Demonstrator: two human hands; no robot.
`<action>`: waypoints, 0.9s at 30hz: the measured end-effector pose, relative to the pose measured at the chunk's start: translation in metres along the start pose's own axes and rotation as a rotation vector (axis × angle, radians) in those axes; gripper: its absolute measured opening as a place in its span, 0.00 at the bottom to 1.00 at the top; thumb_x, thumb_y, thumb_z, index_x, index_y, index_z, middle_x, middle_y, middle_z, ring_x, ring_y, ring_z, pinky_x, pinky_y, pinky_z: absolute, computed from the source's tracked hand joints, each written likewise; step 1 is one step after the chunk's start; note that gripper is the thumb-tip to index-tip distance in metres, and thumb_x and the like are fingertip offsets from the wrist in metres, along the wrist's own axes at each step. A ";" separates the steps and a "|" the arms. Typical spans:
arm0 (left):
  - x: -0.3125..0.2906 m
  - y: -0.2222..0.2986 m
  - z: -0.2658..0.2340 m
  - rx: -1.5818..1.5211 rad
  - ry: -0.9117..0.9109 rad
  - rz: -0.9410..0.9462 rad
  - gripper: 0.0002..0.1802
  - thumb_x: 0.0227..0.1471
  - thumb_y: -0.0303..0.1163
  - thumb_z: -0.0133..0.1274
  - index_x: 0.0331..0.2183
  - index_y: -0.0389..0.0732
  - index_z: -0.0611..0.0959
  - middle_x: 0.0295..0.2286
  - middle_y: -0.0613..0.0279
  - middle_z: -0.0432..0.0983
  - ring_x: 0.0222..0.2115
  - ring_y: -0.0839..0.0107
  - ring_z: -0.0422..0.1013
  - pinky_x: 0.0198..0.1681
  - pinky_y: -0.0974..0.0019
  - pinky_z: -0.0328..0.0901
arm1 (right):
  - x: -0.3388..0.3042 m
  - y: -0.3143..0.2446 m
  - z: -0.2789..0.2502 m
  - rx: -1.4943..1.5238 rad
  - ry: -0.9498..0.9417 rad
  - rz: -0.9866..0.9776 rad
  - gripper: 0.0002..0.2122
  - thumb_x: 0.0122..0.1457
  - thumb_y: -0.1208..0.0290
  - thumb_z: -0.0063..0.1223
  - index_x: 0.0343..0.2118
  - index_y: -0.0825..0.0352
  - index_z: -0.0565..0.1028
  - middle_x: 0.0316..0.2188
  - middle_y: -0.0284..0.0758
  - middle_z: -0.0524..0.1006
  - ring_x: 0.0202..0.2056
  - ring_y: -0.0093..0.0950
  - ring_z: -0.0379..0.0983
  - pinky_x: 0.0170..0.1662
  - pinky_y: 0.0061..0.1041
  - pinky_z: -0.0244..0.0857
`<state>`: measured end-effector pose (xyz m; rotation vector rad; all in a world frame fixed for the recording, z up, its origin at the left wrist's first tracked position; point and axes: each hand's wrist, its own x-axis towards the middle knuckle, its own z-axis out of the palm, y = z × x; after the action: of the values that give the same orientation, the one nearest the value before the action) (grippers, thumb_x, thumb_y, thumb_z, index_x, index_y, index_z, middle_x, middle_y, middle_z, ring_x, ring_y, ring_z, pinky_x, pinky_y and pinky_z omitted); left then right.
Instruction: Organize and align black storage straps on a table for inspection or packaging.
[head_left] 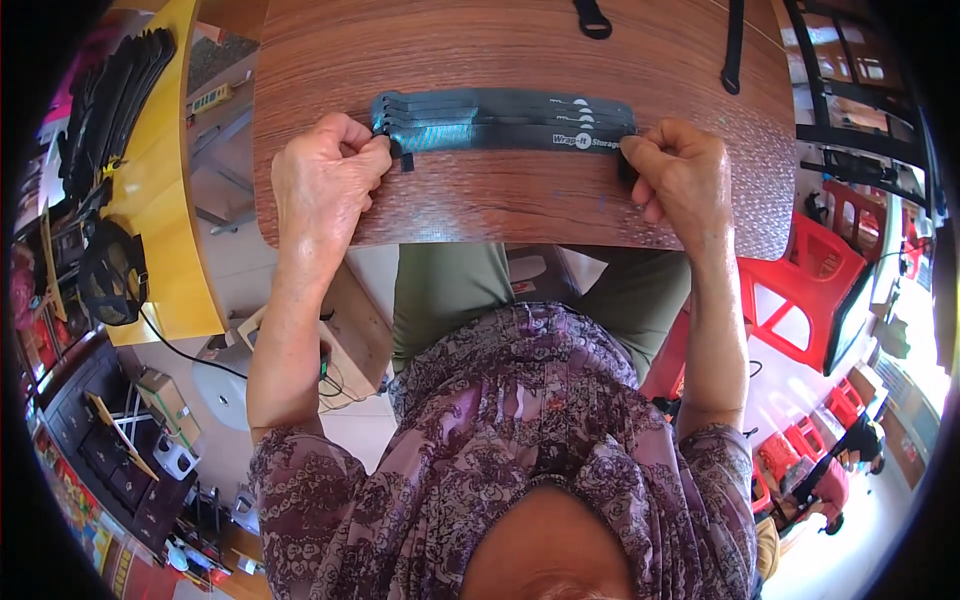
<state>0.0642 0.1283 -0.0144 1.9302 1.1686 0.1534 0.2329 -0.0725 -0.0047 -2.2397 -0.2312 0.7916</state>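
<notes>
A fanned set of flat black straps (500, 120) lies across the wooden table top (480, 200), its layers overlapping, with white print toward the right and a bluish sheen on the left. My left hand (335, 170) pinches the set at its left end, where a small black tab pokes out below. At the opposite end, my right hand (682, 168) is closed on the straps with thumb and bent fingers; a dark piece shows under it. The parts of the straps inside both grips are hidden.
Toward the far edge lie a looped black strap end (593, 24) and another black strap (733, 60). A yellow table (185, 250) at the left bears a pile of black strips (120, 90) and a small black fan (112, 270). Red plastic stools (810, 300) stand at the right.
</notes>
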 end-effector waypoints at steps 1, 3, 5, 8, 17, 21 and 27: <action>0.000 0.000 0.000 0.006 -0.003 0.001 0.06 0.41 0.28 0.55 0.21 0.34 0.78 0.12 0.63 0.72 0.10 0.81 0.65 0.14 0.74 0.60 | 0.000 0.000 0.000 0.000 0.003 0.000 0.08 0.49 0.71 0.51 0.20 0.71 0.73 0.10 0.34 0.71 0.10 0.19 0.66 0.14 0.20 0.59; 0.001 0.000 0.001 0.007 -0.017 0.010 0.06 0.41 0.28 0.55 0.21 0.34 0.78 0.12 0.64 0.72 0.11 0.81 0.65 0.14 0.75 0.60 | -0.002 -0.001 -0.001 -0.015 0.012 -0.001 0.08 0.49 0.71 0.51 0.20 0.71 0.73 0.10 0.34 0.71 0.10 0.19 0.66 0.13 0.20 0.59; 0.004 -0.006 0.001 -0.071 -0.024 -0.022 0.06 0.42 0.28 0.56 0.22 0.35 0.78 0.12 0.64 0.72 0.11 0.82 0.65 0.14 0.76 0.59 | -0.001 -0.001 0.000 -0.016 0.017 -0.003 0.08 0.49 0.71 0.51 0.20 0.71 0.73 0.10 0.34 0.71 0.10 0.20 0.66 0.13 0.20 0.60; 0.003 -0.004 0.000 -0.049 -0.016 -0.045 0.06 0.42 0.28 0.56 0.22 0.35 0.79 0.13 0.65 0.71 0.11 0.82 0.64 0.13 0.77 0.58 | -0.002 -0.002 0.001 -0.015 0.025 0.022 0.08 0.49 0.72 0.51 0.20 0.72 0.72 0.10 0.35 0.72 0.10 0.21 0.67 0.14 0.21 0.61; 0.006 -0.005 -0.001 -0.009 -0.037 -0.048 0.06 0.45 0.32 0.56 0.23 0.41 0.77 0.14 0.71 0.68 0.09 0.86 0.59 0.08 0.81 0.49 | 0.000 0.009 -0.003 -0.090 0.021 -0.142 0.09 0.49 0.70 0.50 0.19 0.72 0.73 0.08 0.37 0.71 0.10 0.25 0.68 0.18 0.24 0.64; 0.006 -0.003 -0.005 -0.043 -0.078 -0.068 0.06 0.44 0.31 0.57 0.23 0.39 0.79 0.13 0.68 0.70 0.10 0.85 0.61 0.10 0.79 0.52 | -0.002 0.007 -0.005 -0.093 0.010 -0.130 0.09 0.50 0.71 0.50 0.19 0.72 0.73 0.09 0.36 0.71 0.10 0.25 0.68 0.17 0.24 0.64; 0.007 -0.010 -0.008 -0.072 -0.077 -0.060 0.06 0.44 0.31 0.56 0.23 0.39 0.79 0.14 0.68 0.71 0.10 0.84 0.62 0.10 0.78 0.53 | -0.004 0.001 -0.005 -0.088 -0.025 -0.084 0.10 0.50 0.71 0.50 0.20 0.73 0.73 0.10 0.36 0.72 0.11 0.23 0.68 0.14 0.23 0.62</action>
<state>0.0580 0.1406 -0.0185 1.8204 1.1528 0.0869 0.2325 -0.0777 -0.0010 -2.2865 -0.3763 0.7782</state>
